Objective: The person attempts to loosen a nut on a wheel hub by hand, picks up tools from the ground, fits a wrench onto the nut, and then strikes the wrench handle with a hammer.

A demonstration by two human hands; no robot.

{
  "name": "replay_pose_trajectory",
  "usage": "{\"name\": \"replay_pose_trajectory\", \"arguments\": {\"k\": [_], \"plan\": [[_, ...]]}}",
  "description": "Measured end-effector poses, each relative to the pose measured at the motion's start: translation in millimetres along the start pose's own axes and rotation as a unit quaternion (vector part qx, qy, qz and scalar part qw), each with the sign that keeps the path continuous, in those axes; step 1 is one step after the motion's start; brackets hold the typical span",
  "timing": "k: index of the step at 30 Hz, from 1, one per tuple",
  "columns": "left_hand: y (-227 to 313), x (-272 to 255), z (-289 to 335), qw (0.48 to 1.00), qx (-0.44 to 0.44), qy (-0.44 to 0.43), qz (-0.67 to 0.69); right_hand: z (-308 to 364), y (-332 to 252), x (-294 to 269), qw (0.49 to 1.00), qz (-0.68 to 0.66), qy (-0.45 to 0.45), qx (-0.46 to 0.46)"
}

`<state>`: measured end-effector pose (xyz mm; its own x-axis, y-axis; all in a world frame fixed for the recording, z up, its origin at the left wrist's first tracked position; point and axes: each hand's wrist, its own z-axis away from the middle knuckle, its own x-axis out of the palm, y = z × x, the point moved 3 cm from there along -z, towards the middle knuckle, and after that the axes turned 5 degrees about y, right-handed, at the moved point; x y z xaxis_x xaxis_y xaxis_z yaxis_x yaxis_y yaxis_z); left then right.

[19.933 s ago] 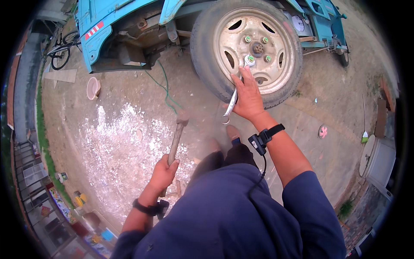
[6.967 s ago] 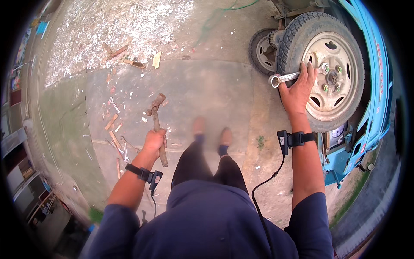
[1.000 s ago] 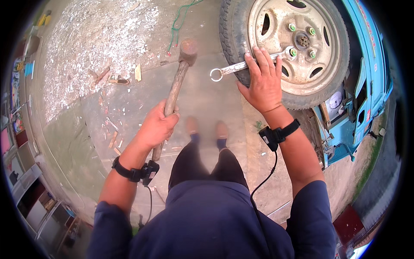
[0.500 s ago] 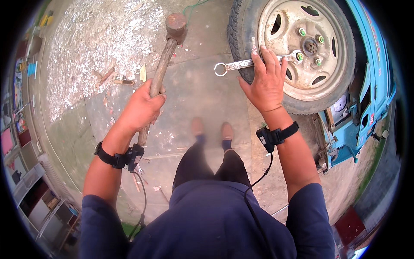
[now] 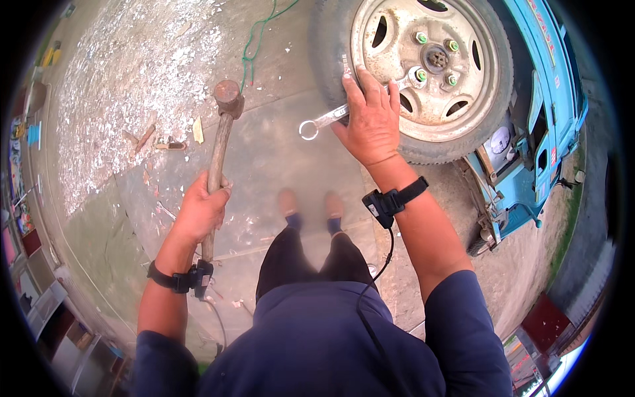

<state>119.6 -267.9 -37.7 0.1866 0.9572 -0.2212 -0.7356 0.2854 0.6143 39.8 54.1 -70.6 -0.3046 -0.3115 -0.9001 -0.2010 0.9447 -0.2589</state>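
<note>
My left hand (image 5: 205, 206) is closed around the wooden handle of a hammer (image 5: 219, 149), whose rusty, blunt head points away from me. Under my right hand (image 5: 372, 122) runs a silver combination wrench (image 5: 331, 118). Its far end sits on a green-marked lug nut (image 5: 421, 75) of a wheel (image 5: 370, 40), while its free ring end sticks out left past the tyre. The fingers of my right hand are stretched out flat over the wrench and reach onto the rim. The palm side is hidden, so the exact contact does not show.
The blue vehicle body (image 5: 539, 132) stands right of the wheel. White flakes (image 5: 139, 86) and wood scraps (image 5: 170, 143) litter the concrete at the left. A green cord (image 5: 250, 49) lies beyond the hammer. Shelving (image 5: 49, 317) lines the far left.
The hammer has come down closer to my body in my left hand. The wrench's ring end has swung toward me, my right hand staying on it. The whole view has shifted.
</note>
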Motion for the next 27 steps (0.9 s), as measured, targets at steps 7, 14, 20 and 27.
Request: {"name": "replay_pose_trajectory", "arguments": {"k": [7, 14, 20, 27], "plan": [[-66, 25, 29, 0.994, -0.075, -0.007, 0.074, -51, -24, 6, 0.988, -0.025, 0.148, 0.027], [-96, 42, 54, 0.988, -0.116, -0.013, 0.098, -78, -25, -14, 0.994, -0.034, 0.054, -0.088], [-98, 46, 57, 0.988, -0.116, -0.024, 0.103, -55, -56, -24, 0.953, -0.055, -0.033, -0.298], [-97, 51, 64, 0.988, -0.115, -0.025, 0.099, -7, 1, -61, 0.949, -0.122, -0.102, -0.272]]}}
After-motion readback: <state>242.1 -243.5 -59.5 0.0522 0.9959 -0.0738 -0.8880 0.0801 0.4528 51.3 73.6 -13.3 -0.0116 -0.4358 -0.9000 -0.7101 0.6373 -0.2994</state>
